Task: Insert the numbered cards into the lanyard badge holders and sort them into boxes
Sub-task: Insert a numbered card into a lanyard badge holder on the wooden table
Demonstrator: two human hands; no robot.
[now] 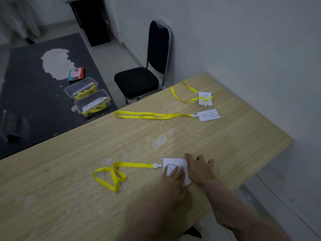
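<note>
Working on the lower-centre badge holder [175,162]: left hand [172,178] presses it flat, fingers straight; right hand [199,169] sits at its right edge, fingers bent, grip unclear. Boxes [106,99] upper left already hold lanyards; two carded lanyards [209,115] upper right look unsorted.
</note>
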